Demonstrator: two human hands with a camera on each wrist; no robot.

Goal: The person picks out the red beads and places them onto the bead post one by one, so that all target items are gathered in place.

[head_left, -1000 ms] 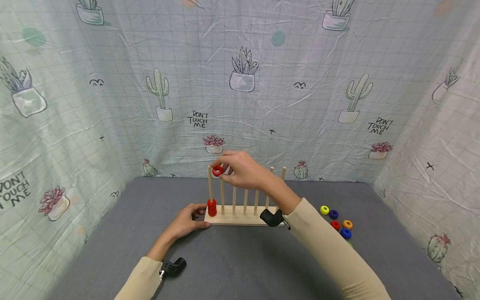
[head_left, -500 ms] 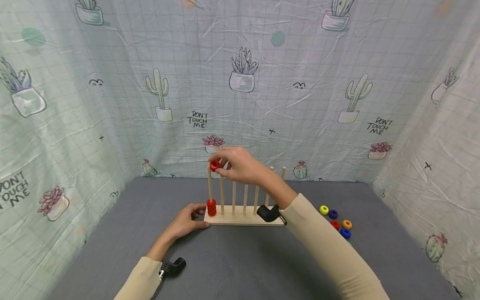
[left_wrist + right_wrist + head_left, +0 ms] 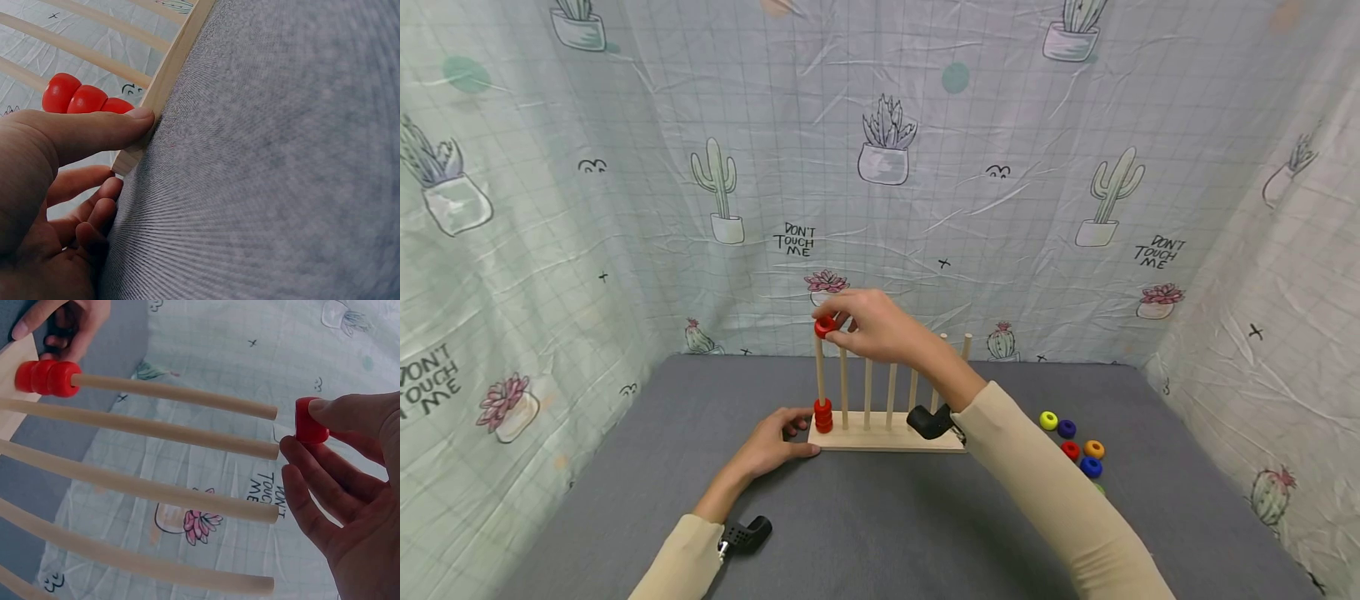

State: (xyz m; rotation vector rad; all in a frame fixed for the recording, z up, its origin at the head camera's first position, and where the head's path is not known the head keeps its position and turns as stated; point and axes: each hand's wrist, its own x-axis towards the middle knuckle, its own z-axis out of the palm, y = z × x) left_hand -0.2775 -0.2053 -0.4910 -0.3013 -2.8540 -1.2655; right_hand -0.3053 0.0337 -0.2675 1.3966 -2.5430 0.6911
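Between thumb and fingers, the right hand pinches a red ring at the top of the leftmost peg. In the right wrist view that ring stands just off the peg's tip, not around it. Several red rings are stacked at the foot of the same peg. The left hand grips the left end of the wooden base; in the left wrist view its thumb lies on the base's edge and its other fingers are at the end.
Right of the rack, loose rings lie on the grey table: yellow, dark blue, red, orange, blue and a partly hidden green one. Other upright pegs stand close under the right hand and forearm. Patterned cloth hangs behind.
The right hand has moved left and slightly up with the red ring, from beside the leftmost peg's top to over it. The left hand and the rack have stayed put.
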